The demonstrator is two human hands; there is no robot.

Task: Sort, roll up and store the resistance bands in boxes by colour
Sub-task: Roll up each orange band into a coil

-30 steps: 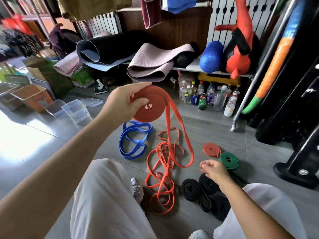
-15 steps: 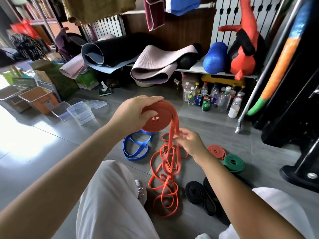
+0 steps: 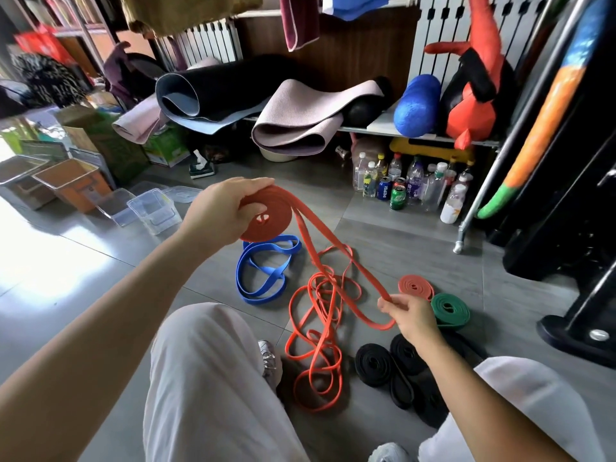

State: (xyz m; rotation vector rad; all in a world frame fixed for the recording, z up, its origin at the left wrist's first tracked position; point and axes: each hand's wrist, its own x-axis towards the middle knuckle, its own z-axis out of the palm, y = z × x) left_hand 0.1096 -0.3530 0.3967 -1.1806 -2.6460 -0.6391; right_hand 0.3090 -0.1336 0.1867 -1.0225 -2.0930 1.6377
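My left hand [image 3: 220, 213] grips a half-rolled coil of an orange resistance band [image 3: 273, 216] above the floor. Its loose tail runs down to the right, where my right hand [image 3: 410, 313] pinches it near the end loop. More thin orange bands [image 3: 316, 328] lie tangled on the floor below. A loose blue band [image 3: 263, 268] lies left of them. Rolled bands sit at the right: an orange roll [image 3: 415, 286], a green roll [image 3: 450, 308] and several black rolls [image 3: 393, 365].
Clear plastic boxes [image 3: 153, 208] and orange-brown bins [image 3: 71, 183] stand on the floor at the left. Bottles and cans [image 3: 400, 188] crowd under a shelf holding rolled mats [image 3: 293, 118]. A metal rack leg [image 3: 461, 241] and black equipment stand at the right. My knees fill the foreground.
My right hand went from the rolls on the floor up to the hanging orange tail, then slid down and right along it, pulling it taut. The coil in my left hand tilted flatter.
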